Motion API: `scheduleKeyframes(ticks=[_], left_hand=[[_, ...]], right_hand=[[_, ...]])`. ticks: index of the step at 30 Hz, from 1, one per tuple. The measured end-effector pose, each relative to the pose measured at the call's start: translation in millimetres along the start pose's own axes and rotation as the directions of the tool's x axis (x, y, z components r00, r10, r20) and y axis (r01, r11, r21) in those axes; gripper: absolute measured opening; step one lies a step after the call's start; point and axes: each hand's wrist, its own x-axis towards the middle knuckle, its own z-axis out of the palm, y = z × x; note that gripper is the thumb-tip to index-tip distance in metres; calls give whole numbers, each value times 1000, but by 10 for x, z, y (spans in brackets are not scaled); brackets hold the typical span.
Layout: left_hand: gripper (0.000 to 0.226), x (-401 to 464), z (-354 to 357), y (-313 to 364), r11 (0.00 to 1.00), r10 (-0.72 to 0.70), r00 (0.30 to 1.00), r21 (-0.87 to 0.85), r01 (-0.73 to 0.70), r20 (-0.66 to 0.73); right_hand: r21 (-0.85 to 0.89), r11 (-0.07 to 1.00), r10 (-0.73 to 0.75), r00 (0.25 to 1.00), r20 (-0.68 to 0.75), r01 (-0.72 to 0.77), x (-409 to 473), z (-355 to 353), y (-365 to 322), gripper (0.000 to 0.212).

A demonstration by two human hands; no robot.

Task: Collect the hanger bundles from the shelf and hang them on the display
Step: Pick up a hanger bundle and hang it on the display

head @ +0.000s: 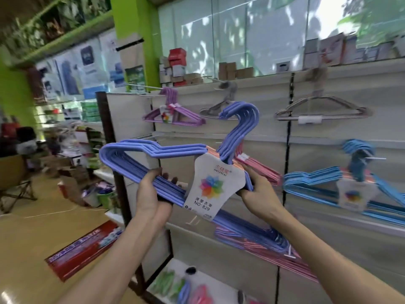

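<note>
Four bundles already hang on the display panel [274, 137]: purple [173, 116], two grey [219, 108], light blue [341, 183]. Both hands are clamped on the periwinkle hanger bundle [166, 154], left hand [151, 194] on the bottom bars, right hand [258, 191] beside the card label [213, 185], held up near the panel, not yet hooked. More bundles remain on the lower shelf [219, 281], so roughly midway by my read.

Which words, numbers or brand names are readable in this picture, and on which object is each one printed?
"NO 829": white card label on the blue-violet hanger bundle.
Red brand line at the label's top: too blurred to read.
Characters above "NO 829": too blurred.
Red banner on the floor: print unreadable.
Boxes on the top shelf: unreadable.
</note>
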Motion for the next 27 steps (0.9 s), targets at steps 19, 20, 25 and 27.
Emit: scheduleKeyframes(ticks=[19,20,25,27], left_hand=[[12,1849,-887,715,985,152,970,-50,-164,-188],[13,1993,-908,752,982,173,965,-46,-185,-197],[17,2632,-1094,858,963,212,945,-109,-245,-249],[21,2849,-1227,878,958,205,937,-138,-251,-283]], right_hand=[[39,997,-73,975,208,66,1805,1636,313,50],[39,996,-83,972,222,76,1940,1716,347,50],[12,994,-104,955,279,105,2585,2084,524,53],[12,994,-106,943,316,108,2797,2248,626,54]])
